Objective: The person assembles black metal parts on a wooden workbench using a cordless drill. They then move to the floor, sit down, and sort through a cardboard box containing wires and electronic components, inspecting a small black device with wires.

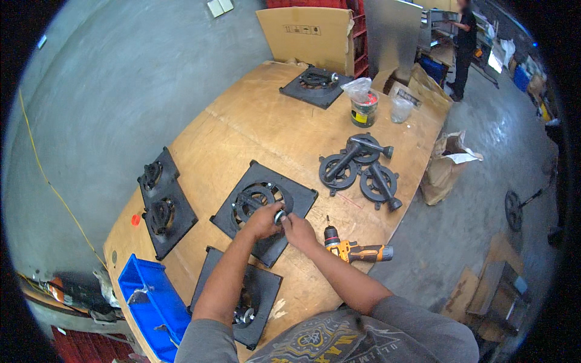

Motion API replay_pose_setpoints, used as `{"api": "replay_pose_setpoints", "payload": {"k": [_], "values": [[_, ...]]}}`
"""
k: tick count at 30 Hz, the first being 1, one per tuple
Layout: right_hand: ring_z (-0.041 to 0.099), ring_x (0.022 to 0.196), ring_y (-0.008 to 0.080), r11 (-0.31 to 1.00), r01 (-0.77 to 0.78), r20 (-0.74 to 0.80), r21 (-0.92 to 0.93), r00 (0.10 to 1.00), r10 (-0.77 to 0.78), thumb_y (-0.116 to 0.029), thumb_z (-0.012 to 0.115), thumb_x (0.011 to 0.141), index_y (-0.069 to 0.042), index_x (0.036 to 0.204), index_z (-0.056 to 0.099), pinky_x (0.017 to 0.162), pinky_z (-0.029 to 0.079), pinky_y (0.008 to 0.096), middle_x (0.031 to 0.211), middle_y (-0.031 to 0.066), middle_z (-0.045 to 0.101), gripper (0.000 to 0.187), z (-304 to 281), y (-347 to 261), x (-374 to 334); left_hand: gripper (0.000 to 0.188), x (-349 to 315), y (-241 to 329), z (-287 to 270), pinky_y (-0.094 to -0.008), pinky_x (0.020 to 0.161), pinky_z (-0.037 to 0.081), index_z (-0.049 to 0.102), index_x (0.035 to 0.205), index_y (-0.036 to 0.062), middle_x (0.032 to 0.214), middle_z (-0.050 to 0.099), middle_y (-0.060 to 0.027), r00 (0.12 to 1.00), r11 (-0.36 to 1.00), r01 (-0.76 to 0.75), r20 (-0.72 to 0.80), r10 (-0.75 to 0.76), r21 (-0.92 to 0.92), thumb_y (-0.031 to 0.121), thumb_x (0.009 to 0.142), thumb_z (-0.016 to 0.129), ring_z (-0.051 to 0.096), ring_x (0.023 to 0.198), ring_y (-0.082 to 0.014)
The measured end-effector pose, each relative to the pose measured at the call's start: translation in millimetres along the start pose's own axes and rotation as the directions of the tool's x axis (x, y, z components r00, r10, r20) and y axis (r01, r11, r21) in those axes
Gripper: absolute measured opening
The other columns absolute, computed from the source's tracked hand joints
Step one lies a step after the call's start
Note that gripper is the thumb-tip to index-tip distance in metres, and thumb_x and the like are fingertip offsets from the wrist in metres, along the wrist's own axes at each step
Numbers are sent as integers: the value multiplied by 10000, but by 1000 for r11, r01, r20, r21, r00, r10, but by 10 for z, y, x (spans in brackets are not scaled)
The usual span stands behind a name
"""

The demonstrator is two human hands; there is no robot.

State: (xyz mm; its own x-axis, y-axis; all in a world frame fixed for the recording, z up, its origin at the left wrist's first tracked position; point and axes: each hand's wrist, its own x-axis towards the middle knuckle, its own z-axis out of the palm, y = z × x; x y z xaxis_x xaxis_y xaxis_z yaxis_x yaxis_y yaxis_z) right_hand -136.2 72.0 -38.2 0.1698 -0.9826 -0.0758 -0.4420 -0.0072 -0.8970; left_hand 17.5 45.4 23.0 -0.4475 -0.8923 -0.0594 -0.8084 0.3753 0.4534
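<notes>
- The left hand (pixel 261 219) and right hand (pixel 296 228) meet over a black square plate (pixel 264 209) near the middle of the tabletop (pixel 242 130).
- Both grips close on a small silvery round part (pixel 279 216) at the edge of the plate's ring burner (pixel 254 198); fingers cover most of it, so its shape is hard to make out.
- An orange drill (pixel 357 249) lies just beside the right forearm, toward the right edge.
- A second plate (pixel 257 290) at the near edge is partly hidden under the left arm.
- A blue bin (pixel 151 302) sits at the near left corner, its contents unclear.
- Two joined plates (pixel 163 202) lie along the left edge.
- Three loose burners (pixel 360 166) are stacked toward the right edge, overlapping each other.
- At the far edge stand another plate (pixel 315 85) and a tin (pixel 363 109) under a plastic bag.
</notes>
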Motion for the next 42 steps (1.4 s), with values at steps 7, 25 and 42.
{"api": "replay_pose_setpoints", "payload": {"k": [7, 25, 42], "values": [[653, 740, 354, 997, 34, -1, -73, 999, -34, -390, 469, 981, -11, 904, 628, 659, 486, 440, 765, 174, 657, 419, -102, -174, -137, 532, -93, -113, 33, -423, 879, 500, 563, 1152, 75, 1103, 631, -182, 999, 999, 41, 3, -40, -19, 146, 671, 779, 605, 1052, -378], [639, 851, 389, 933, 232, -99, -273, 958, -268, -326, 679, 810, -56, 1023, 598, 720, 514, 479, 913, 168, 632, 353, -178, -223, -226, 556, -75, -53, 8, -432, 902, 495, 552, 1172, 76, 1121, 629, -194, 999, 999, 47, 6, -47, -24, 124, 670, 785, 600, 1066, -390], [580, 556, 124, 466, -601, 500, 650, 799, 333, -219, 576, 952, -43, 882, 643, 473, 420, 260, 723, 48, 644, 201, -122, 48, 81, 576, -59, 6, -29, -434, 892, 501, 553, 1176, 80, 1136, 633, -182, 997, 997, 80, 22, -80, -5, 111, 650, 785, 610, 1052, -383]]}}
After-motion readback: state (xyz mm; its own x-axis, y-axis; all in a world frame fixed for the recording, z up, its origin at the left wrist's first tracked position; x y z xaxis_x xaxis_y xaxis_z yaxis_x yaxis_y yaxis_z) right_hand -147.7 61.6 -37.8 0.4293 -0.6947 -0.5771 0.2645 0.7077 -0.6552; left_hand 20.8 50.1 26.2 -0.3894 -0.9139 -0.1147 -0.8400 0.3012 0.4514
